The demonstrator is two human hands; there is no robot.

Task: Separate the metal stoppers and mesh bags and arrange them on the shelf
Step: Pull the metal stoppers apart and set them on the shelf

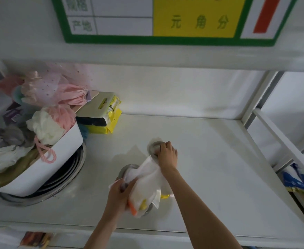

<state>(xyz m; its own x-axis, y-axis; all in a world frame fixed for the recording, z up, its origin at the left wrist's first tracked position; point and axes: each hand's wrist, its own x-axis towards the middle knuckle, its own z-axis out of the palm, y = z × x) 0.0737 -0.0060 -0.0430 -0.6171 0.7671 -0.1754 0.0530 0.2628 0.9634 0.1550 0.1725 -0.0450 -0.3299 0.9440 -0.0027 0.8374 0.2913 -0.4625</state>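
Two hands working on the shelf (210,159). Near: left hand (118,193), grip closed around bunched white mesh bags (147,180), which are trailing right and covering a metal stopper (127,170) at its fingertips. Far: right hand (167,153), grip closing over a second stopper (154,147), pressing it down. Risk: mesh is likely snagging both stoppers, dragging one toward the near edge.
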